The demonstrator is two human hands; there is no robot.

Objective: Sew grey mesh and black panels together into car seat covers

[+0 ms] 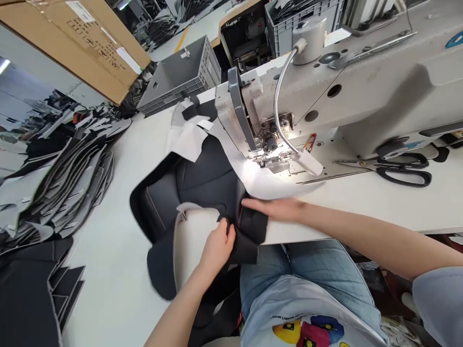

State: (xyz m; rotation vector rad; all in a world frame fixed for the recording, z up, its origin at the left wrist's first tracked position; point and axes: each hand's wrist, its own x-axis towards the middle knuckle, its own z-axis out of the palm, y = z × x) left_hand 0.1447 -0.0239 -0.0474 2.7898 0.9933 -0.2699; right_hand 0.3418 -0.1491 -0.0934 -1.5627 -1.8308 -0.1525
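Note:
A black padded seat cover (202,178) with reddish stitching along its seams lies in front of the sewing machine (267,120), part of it hanging over the table's front edge. My left hand (219,243) pinches a black flap of this cover, thumb against the fingers. Stretched out flat, my right hand (277,208) lies on the cover beside a stitched seam, fingers pointing left. White backing cloth (260,185) runs from the cover under the machine's lit needle area. The underside of the cover is hidden.
Black-handled scissors (401,166) lie on the machine bed at right, with a small red clipper (310,141) near the needle. Stacked cut panels (68,178) fill the left side. A grey crate (184,67) and cardboard box (79,43) stand behind.

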